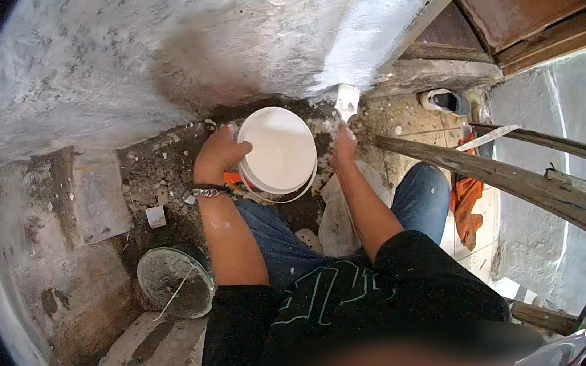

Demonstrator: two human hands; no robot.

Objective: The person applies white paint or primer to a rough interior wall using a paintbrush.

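Observation:
My left hand is closed on the left rim of a white plastic bucket, its thumb over the edge. White paint appears to be inside. In my right hand is a paintbrush, gripped by its handle. White-coated bristles point up against the foot of the wall, where a fresh white strip stands out from the greyer, patchy surface. Something orange shows beside the bucket, partly hidden by my left wrist.
A dark bucket crusted with grey material stands at lower left, a thin stick across it. Rubble covers the ground by the wall. Wooden beams slant across the right, near an orange cloth and a white round container.

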